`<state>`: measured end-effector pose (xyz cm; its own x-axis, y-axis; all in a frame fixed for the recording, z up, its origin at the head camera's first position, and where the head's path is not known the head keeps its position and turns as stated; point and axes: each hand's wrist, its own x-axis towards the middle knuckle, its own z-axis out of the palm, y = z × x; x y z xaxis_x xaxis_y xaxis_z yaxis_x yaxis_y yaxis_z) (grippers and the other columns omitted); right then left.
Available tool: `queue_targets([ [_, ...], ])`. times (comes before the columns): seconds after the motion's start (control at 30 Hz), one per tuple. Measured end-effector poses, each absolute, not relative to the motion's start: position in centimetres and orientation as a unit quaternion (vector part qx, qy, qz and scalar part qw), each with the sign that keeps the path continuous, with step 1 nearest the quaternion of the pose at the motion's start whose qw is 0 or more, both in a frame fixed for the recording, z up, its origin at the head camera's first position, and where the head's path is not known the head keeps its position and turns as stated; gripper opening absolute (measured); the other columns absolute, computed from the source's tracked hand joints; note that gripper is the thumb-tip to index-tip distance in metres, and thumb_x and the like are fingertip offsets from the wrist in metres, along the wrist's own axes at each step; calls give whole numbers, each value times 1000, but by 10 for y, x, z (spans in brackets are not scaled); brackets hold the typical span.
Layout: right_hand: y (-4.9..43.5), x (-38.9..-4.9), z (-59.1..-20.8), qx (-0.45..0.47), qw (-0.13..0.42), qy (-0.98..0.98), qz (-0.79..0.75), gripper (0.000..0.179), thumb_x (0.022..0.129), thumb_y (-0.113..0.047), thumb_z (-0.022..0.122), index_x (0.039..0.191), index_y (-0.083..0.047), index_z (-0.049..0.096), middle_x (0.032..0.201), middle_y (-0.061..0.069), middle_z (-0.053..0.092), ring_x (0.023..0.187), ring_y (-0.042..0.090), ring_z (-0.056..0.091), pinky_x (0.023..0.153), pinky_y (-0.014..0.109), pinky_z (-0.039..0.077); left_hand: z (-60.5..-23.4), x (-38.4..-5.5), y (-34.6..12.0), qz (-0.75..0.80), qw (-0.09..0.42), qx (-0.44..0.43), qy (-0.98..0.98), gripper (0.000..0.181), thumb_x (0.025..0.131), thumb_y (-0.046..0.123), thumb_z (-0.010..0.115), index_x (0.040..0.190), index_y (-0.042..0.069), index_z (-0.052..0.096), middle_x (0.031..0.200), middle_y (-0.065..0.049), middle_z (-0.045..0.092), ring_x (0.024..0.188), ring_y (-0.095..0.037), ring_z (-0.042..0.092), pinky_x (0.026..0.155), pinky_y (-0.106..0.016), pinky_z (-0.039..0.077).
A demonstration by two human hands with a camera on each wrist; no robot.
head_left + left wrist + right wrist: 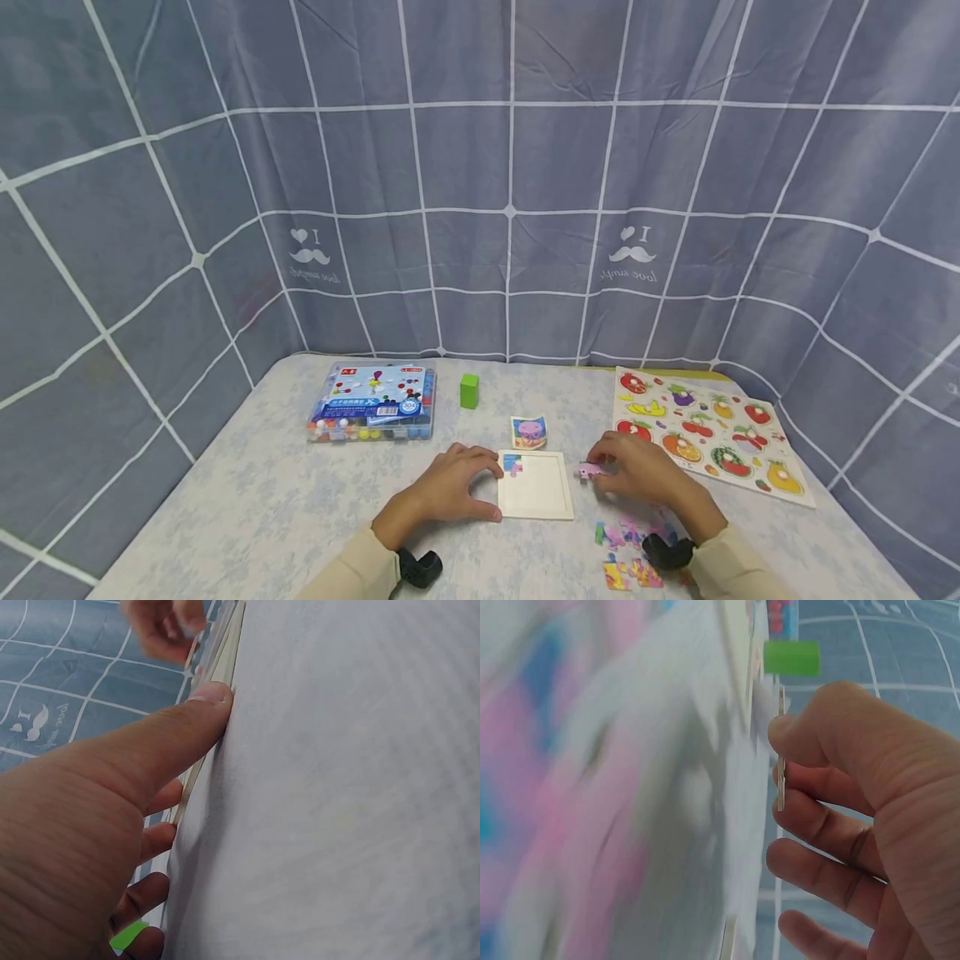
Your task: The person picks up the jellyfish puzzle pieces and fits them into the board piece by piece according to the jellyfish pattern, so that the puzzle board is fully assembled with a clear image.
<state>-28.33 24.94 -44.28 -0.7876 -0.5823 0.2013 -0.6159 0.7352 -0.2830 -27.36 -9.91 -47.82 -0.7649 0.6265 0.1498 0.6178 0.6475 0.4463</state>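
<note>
A shallow pale puzzle tray (pixel 543 487) lies mid-table, with joined blue and pink pieces (pixel 513 463) in its upper left corner. My left hand (pixel 448 483) rests at the tray's left edge; in the left wrist view the thumb (pixel 176 735) touches that edge. My right hand (pixel 641 468) pinches a pink puzzle piece (pixel 588 471) just right of the tray. Seen edge-on in the right wrist view, the thin piece (pixel 781 787) sits between thumb and fingers. Loose puzzle pieces (pixel 617 575) lie below the right hand, some hidden by the wrist.
Behind the tray lies a small picture card (pixel 528 432). A green block (pixel 468 391) stands farther back. To the left is a plastic case (pixel 371 402) of colored parts; at right, a fruit puzzle board (pixel 705 433). A grid-patterned curtain (pixel 465 167) surrounds the table.
</note>
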Motion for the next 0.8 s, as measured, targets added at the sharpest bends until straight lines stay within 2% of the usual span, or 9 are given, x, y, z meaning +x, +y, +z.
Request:
queue_targets([
  [0.37, 184, -306, -447, 367, 48, -915, 159, 19, 81, -21, 82, 98, -15, 78, 89, -10, 62, 75, 5, 53, 66, 27, 48, -477, -274, -98, 247, 13, 340, 908, 50, 80, 57, 80, 118, 26, 68, 140, 2, 57, 117, -22, 48, 93, -49, 40],
  [0.8, 166, -306, -453, 368, 59, -917, 145, 15, 83, -19, 83, 95, -12, 79, 89, -7, 63, 74, 5, 50, 65, 28, 46, -479, -274, -98, 245, 4, 340, 908, 50, 78, 57, 81, 116, 27, 68, 138, 3, 58, 115, -20, 48, 91, -45, 41],
])
